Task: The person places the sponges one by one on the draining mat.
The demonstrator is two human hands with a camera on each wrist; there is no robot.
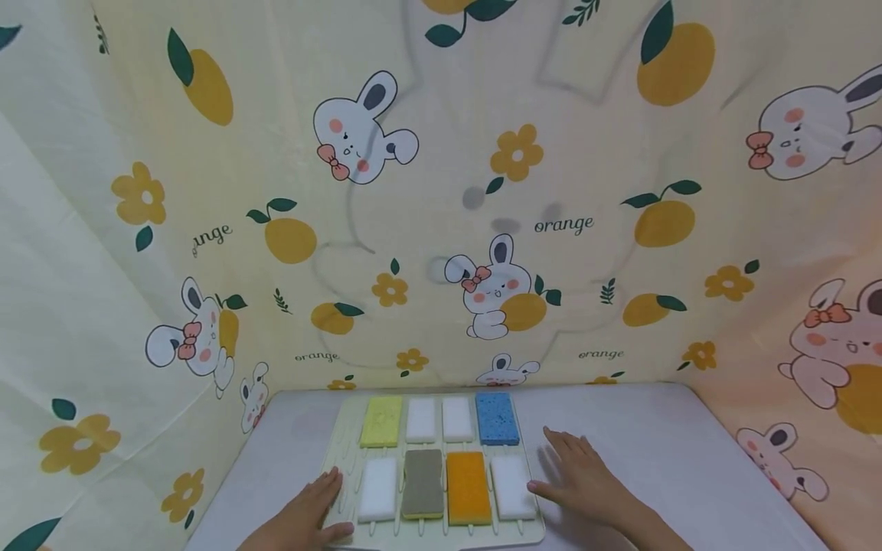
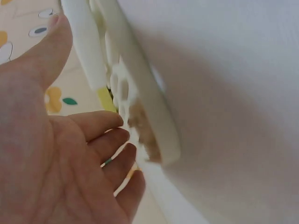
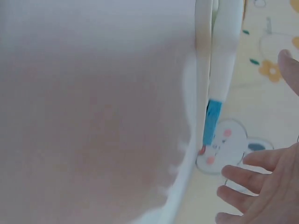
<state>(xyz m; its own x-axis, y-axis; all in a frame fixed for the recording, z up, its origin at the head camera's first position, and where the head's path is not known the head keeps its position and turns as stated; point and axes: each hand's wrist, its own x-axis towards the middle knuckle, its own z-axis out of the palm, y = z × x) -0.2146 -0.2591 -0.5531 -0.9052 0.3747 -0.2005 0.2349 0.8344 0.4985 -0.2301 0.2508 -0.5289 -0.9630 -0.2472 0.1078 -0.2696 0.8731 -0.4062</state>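
Note:
A pale cream ribbed tray [image 1: 344, 459] lies on the table with two rows of sponges. At the back are a yellow sponge [image 1: 381, 422], two white sponges and a blue sponge [image 1: 497, 418]. The front row holds a white sponge [image 1: 378, 490], a grey sponge [image 1: 423, 484], an orange sponge [image 1: 468, 487] and another white sponge [image 1: 513, 487]. By the tray's left edge is my left hand [image 1: 310, 511], fingers extended and holding nothing. My right hand [image 1: 586, 478] is at the right edge, fingers spread, its thumb near the front-right white sponge; whether it touches is unclear.
A white table [image 1: 620, 413] spreads out on both sides of the tray. Behind and beside it hangs a cream curtain [image 1: 441, 191] printed with rabbits, oranges and flowers.

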